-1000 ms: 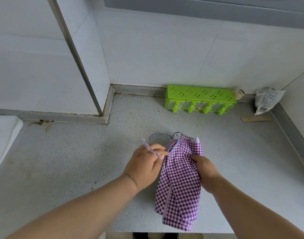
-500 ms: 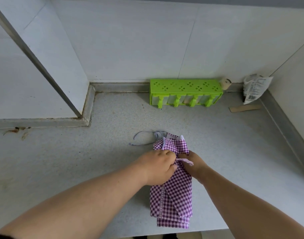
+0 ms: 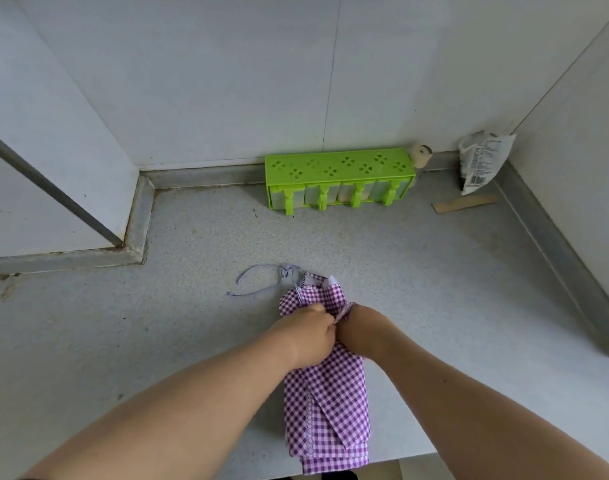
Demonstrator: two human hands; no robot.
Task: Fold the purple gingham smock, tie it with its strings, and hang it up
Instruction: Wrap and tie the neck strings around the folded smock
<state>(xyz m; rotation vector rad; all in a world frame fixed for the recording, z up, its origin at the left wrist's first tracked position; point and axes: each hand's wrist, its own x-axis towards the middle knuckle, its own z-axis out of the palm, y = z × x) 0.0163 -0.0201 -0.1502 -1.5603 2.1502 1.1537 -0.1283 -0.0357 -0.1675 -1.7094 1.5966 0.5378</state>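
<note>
Evidently mid-tie, the left hand (image 3: 310,336) and right hand (image 3: 362,329) curl together, pinching strings over the folded purple gingham cloth smock (image 3: 325,393) lying at the grey speckled countertop's (image 3: 157,323) near edge; next, cinching the knot tight.

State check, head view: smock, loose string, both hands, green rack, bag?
smock: folded into a long strip, flat on the counter
loose string: slack, untied
left hand: fingers curled at the smock's middle
right hand: likewise, meeting the left
green rack: upright against the wall
bag: leaning in the corner
</note>
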